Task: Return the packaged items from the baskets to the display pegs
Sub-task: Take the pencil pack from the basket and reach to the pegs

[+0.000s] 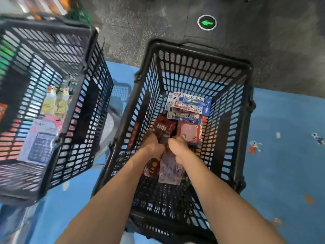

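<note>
Dark-red packet (164, 128) juts from curled fingers of left hand (152, 142) and right hand (178, 147), gripping it.

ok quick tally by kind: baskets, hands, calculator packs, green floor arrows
black baskets: 2 (left basket, right basket)
hands: 2 (left hand, right hand, both gripping the dark red pack)
calculator pack: 1, in the left basket
green floor arrow: 1
total: 6
</note>
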